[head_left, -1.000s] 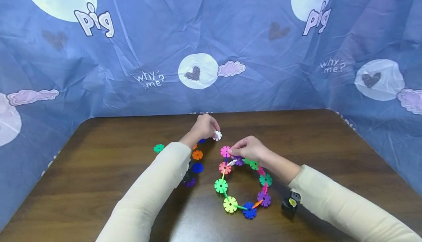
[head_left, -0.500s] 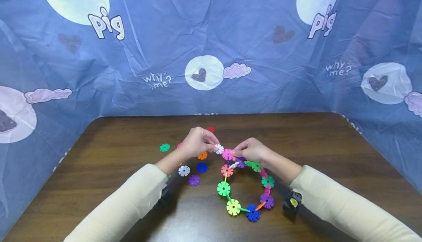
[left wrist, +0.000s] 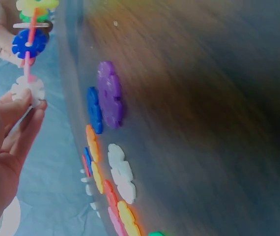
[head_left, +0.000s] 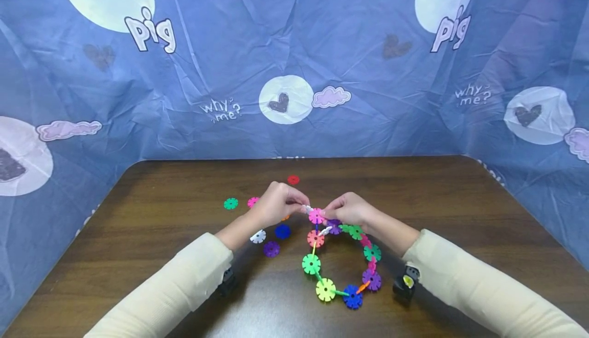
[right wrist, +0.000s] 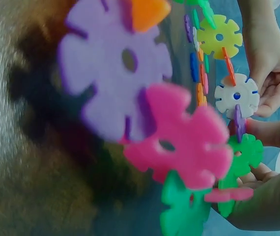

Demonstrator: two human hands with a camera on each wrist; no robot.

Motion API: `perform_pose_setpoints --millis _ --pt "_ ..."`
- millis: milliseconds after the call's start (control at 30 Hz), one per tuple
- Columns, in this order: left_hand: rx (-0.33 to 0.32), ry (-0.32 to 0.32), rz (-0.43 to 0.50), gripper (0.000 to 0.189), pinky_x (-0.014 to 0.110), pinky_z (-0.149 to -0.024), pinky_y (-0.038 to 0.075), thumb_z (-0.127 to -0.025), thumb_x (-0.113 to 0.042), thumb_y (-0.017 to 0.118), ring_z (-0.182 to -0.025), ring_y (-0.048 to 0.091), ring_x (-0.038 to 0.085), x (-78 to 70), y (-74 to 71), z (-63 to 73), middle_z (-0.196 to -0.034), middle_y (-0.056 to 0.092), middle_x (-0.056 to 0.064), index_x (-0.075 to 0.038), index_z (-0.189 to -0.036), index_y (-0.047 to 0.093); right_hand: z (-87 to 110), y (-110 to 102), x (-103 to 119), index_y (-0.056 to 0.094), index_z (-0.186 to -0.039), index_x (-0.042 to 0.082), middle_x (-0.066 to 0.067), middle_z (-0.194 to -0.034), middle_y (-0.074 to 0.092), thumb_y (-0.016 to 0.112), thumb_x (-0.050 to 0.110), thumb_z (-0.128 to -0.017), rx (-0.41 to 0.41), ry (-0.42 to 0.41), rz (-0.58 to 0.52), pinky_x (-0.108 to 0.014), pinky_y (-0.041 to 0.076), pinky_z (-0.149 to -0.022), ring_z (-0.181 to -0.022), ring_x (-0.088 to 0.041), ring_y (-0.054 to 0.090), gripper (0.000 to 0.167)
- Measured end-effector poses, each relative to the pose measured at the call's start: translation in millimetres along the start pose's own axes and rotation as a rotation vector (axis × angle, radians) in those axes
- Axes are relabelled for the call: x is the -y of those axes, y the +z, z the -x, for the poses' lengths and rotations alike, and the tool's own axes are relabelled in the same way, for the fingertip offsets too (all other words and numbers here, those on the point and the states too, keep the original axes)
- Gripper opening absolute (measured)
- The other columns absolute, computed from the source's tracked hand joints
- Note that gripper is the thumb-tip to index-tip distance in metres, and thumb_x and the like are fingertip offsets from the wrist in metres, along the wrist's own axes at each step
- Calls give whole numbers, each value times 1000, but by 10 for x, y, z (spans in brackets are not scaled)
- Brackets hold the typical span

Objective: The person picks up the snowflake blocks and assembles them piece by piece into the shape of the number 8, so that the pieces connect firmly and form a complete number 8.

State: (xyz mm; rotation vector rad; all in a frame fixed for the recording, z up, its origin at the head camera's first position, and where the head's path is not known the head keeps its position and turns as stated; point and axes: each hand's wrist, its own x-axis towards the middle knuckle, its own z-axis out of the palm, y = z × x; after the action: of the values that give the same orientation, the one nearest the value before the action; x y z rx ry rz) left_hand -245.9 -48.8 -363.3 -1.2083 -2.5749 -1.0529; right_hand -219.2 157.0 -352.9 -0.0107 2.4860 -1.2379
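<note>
My left hand (head_left: 278,204) pinches a white slotted plastic disc (left wrist: 36,89), a snowflake-type building piece, between thumb and fingers. It meets the edge of a pink disc (head_left: 316,216), which my right hand (head_left: 353,209) pinches from the other side. That pink disc stands on a blue disc (left wrist: 29,43), seen edge-on in the head view, at the top left of a ring of linked discs. Around the ring are a yellow-green disc (head_left: 325,289), a blue disc (head_left: 353,297) and a purple disc (right wrist: 113,69), joined by upright discs.
Loose discs lie on the brown table left of the ring: purple (head_left: 271,249), blue (head_left: 282,231), white (head_left: 258,236), green (head_left: 231,203) and others partly behind my left hand. A red disc (head_left: 293,179) lies farther back. A blue printed cloth (head_left: 230,72) stands behind the table.
My left hand has come nearer with the white disc and brought it against the pink disc, turning it more edge-on. My right hand has stayed at the pink disc.
</note>
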Motion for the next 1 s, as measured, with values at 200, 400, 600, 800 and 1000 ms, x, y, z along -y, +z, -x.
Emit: perform_pose_setpoints --millis 200,400,600,800,1000 --pt "28 157 -61 6 13 -67 55 -84 -9 72 -76 72 11 24 7 21 -84 77 5 -5 -86 76 -13 24 -19 73 -97 -4 -11 -100 72 65 7 -83 2 -22 14 -27 49 -81 -91 -14 59 20" --pt "8 148 -16 7 10 -65 54 -85 -7 71 -75 72 12 5 63 67 -84 77 7 -3 -87 76 -29 41 -36 73 -93 -8 -10 -89 73 65 0 -78 -12 -31 -5 -24 49 -76 -85 -13 59 19" --pt "-27 102 10 5 9 -63 52 -83 -6 73 -73 72 11 -41 101 101 -83 77 7 -4 -86 77 -74 -14 -85 73 -94 -6 -4 -83 72 67 5 -82 53 -51 0 -25 49 -76 -82 -11 59 17" --pt "3 67 48 7 11 -64 53 -80 -9 76 -73 71 9 -116 98 149 -84 77 6 -5 -86 77 -105 -154 -102 71 -93 -7 8 -67 66 66 8 -86 224 -193 80 -20 48 -67 -68 -4 57 17" --pt "54 -1 105 9 12 -65 54 -81 -10 76 -74 71 10 -167 117 188 -84 77 7 -4 -87 76 -104 -208 -49 72 -92 -4 3 -71 67 67 10 -87 297 -307 178 -19 46 -61 -64 -4 53 15"
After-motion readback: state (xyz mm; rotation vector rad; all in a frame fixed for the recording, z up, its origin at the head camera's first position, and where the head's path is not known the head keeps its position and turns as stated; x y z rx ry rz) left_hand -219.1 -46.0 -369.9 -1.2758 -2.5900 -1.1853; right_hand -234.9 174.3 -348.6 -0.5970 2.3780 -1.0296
